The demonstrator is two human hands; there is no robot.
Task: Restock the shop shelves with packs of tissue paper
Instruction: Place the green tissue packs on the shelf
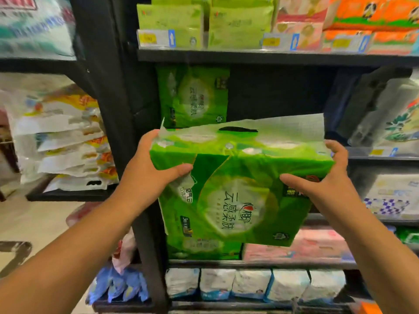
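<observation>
Even bright indoor light; edges blurred, wide-angle bending; shelf recess dark.

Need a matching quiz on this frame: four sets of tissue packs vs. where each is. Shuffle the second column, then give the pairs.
Things
1. held green pack
2. shelved green pack
3. orange packs
4. white-and-blue packs

Places
A. in a row on the lowest shelf in view
B. top shelf, far right
C. gripped between left hand and right hand
D. middle shelf, beside a dark gap

Pairs: 1-C, 2-D, 3-B, 4-A
</observation>
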